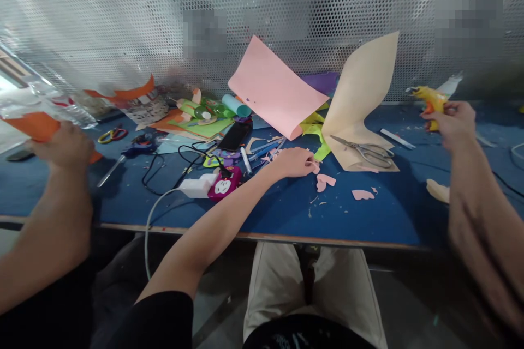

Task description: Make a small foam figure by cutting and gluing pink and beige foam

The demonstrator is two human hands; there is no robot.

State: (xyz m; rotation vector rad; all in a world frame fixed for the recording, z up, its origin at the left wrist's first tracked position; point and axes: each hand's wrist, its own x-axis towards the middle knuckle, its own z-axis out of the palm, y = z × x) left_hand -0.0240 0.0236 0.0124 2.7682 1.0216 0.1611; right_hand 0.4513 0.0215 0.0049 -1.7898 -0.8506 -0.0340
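Yellow glue gun (430,97) in right hand (456,121), left hand (295,162) at pink scraps (323,181)

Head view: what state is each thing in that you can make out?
Left hand: closed on a small pink piece.
Right hand: gripping the yellow glue gun.
Yellow glue gun: held up; heat unknown.
Pink sheet: curled.
Cream sheet: bent, upper part raised.
Metal scissors: lying on the cream sheet.
Phone: lying down, screen dark.
Purple socket block: black plug inserted.
Orange sheet: in a co-worker's hand.
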